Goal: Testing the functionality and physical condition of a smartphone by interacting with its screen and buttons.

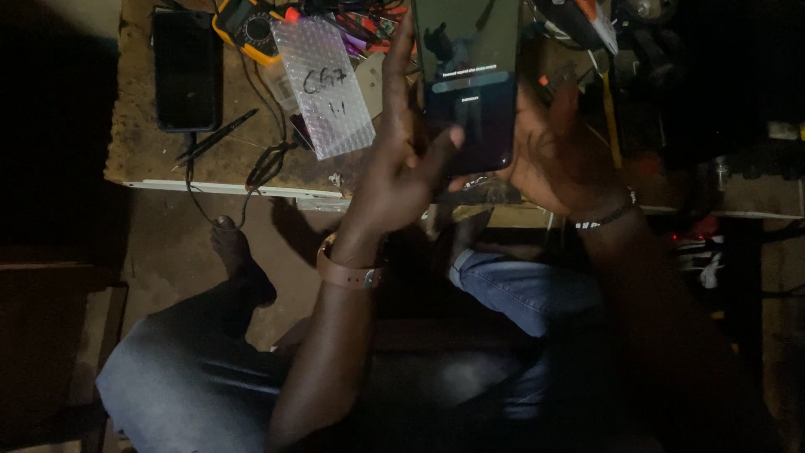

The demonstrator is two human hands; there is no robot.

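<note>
Where light falls, a seemingly wooden workbench (159, 159) stands cluttered.

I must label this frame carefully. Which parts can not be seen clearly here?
Head view:
- Smartphone: top cut off by the frame edge; lower corner hidden behind the left hand.
- Right hand: fingers behind the phone, hidden.
- Multimeter: cut off by the top edge.
- Right side of the workbench: too dark.
</note>
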